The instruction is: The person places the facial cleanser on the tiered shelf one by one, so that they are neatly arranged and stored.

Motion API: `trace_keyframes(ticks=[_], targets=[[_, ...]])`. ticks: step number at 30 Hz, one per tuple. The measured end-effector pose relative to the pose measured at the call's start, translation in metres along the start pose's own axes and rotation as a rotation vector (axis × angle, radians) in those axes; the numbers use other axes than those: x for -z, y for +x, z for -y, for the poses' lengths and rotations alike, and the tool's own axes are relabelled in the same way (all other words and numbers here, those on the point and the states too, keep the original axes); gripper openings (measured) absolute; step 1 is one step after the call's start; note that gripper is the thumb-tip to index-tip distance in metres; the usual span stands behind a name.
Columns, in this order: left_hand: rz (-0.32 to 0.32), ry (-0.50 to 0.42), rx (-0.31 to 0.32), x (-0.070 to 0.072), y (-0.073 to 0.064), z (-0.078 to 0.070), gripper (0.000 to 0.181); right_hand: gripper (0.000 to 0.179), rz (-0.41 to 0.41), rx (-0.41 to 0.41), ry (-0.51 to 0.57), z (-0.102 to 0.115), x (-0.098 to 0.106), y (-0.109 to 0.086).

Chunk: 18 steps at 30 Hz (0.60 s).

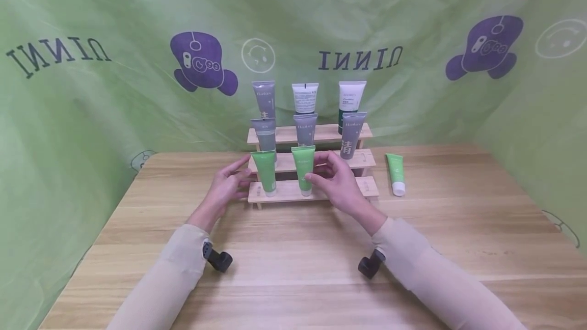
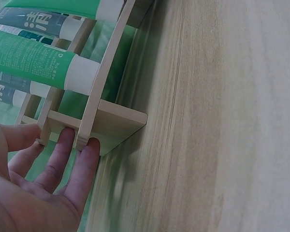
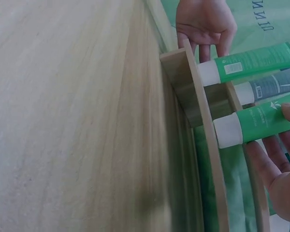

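A three-step wooden rack [image 1: 284, 196] stands on the table with squeeze tubes upright on their caps. My right hand [image 1: 338, 183] pinches a green tube [image 1: 303, 167] between thumb and fingers, its white cap at the middle of the lowest step. My left hand [image 1: 224, 186] has its fingertips against the rack's left end, seen close in the left wrist view with the fingers [image 2: 83, 169] extended. Another green tube [image 1: 265, 171] stands on that step near the left hand. Grey tubes [image 1: 353, 134] occupy the middle step.
On the top step are a grey tube [image 1: 264, 99], a white tube [image 1: 305, 98] and a white-and-green tube [image 1: 352, 97]. A third green tube [image 1: 396, 173] lies on the table [image 1: 293, 269] right of the rack. A green printed cloth [image 1: 293, 9] hangs behind.
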<state>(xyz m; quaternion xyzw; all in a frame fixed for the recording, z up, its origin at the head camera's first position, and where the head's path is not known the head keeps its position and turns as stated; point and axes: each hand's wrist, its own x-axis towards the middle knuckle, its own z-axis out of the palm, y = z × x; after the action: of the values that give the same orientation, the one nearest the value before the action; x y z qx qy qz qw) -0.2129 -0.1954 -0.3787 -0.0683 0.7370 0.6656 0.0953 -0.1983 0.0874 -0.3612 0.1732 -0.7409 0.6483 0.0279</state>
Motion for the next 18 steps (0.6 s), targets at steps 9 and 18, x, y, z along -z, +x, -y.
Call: trace_keyframes(ticks=[9, 18], targets=[[-0.012, 0.002, 0.007, -0.0007, -0.0001, -0.0003, 0.054, 0.040, 0.023, 0.007, 0.014, -0.0071, 0.0052, 0.0013], [-0.010, -0.004, 0.005, -0.0012, -0.0001, -0.0004, 0.054, 0.041, 0.027, 0.015, 0.017, -0.0077, 0.0061, 0.0008]])
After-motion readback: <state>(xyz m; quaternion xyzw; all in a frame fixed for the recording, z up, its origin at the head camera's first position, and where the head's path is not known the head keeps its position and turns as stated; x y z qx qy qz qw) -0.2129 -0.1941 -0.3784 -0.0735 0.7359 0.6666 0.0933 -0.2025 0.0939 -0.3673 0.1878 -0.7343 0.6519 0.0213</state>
